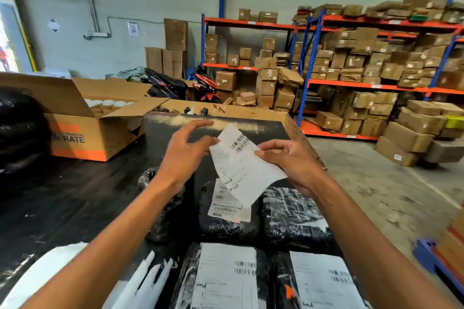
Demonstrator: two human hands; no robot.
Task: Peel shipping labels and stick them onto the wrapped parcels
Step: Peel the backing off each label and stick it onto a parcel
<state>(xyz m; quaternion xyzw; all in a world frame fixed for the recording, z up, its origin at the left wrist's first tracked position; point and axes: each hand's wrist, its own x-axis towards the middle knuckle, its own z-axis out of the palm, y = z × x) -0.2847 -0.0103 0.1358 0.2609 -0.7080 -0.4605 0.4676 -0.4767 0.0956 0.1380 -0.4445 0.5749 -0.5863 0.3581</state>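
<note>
Label paper (244, 165), white with barcodes near its upper end, hangs tilted in the air above the black table (75, 198), held between both hands. The right hand (292, 163) pinches its right edge between thumb and curled fingers. The left hand (185, 149) meets the sheet at its upper left edge with the thumb side, its fingers spread and loosely bent above the paper; whether it truly grips the sheet cannot be told. Directly beneath the sheet lies a black wrapped parcel (228, 223) that already carries a smaller white label (226, 202). Just beside it, to the right, sits another black wrapped parcel (293, 218) with a bare top. Nearer the camera, two more wrapped parcels show labels on top, one in the middle (226, 276) and one on the right (324, 281). An open cardboard box (82, 118) with orange print stands on the table to the left. Behind, shelving racks (351, 83) in blue and orange hold many brown cartons.
</note>
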